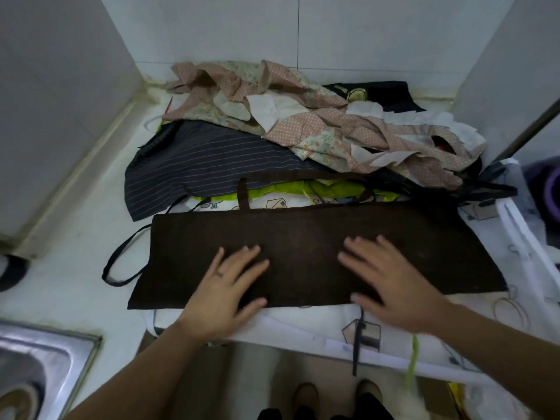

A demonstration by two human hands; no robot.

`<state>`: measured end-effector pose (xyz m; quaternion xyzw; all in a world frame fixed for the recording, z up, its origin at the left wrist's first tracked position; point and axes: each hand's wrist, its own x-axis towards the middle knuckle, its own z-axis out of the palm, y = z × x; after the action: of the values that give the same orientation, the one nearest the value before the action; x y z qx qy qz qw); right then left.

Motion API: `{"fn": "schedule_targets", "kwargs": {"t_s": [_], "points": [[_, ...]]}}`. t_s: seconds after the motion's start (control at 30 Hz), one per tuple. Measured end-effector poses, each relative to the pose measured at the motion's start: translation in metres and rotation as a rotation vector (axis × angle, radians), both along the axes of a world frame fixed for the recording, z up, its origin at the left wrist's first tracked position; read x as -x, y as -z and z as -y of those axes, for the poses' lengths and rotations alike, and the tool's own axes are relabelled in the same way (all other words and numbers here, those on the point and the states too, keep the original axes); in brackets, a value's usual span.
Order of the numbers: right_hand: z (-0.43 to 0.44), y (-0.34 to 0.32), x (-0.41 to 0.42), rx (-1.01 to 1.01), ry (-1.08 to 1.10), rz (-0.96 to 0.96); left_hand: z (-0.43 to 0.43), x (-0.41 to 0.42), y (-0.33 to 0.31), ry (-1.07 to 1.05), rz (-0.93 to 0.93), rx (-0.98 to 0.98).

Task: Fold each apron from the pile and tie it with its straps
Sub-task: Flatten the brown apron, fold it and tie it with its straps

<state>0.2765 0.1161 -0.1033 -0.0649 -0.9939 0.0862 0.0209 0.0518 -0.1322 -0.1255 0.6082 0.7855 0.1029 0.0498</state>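
A dark brown apron (pixel 306 234) lies folded into a long flat band across the front of the counter. My left hand (pixel 225 291) rests flat on its lower left part, fingers spread. My right hand (pixel 389 281) lies flat on its lower right part, fingers straight. A dark strap (pixel 121 262) loops out from the band's left end, and another strap (pixel 359 344) hangs over the counter's front edge. Behind the band sits the pile: a pink dotted and floral apron (pixel 303 116), a striped grey apron (pixel 197 168) and a black one (pixel 378 90).
A white printed cloth (pixel 303 325) lies under the brown apron and hangs over the front edge. A steel sink (pixel 45 365) is at the lower left. Tiled walls (pixel 60 86) close in the counter on the left, back and right. A purple object (pixel 551 192) sits far right.
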Motion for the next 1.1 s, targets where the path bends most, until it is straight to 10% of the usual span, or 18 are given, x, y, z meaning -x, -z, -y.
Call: {"fn": "schedule_targets", "kwargs": {"t_s": [0.5,0.77,1.1], "points": [[0.020,-0.004,0.020,-0.106,0.021,0.185,-0.007,-0.006,-0.030,-0.102,-0.023,0.427],[-0.007,-0.075,0.035,0.375,0.174,0.924,-0.006,0.011,-0.084,-0.183,0.533,0.742],[-0.033,-0.045,0.053,0.167,0.334,0.876,-0.028,0.045,-0.065,-0.422,-0.009,0.714]]}}
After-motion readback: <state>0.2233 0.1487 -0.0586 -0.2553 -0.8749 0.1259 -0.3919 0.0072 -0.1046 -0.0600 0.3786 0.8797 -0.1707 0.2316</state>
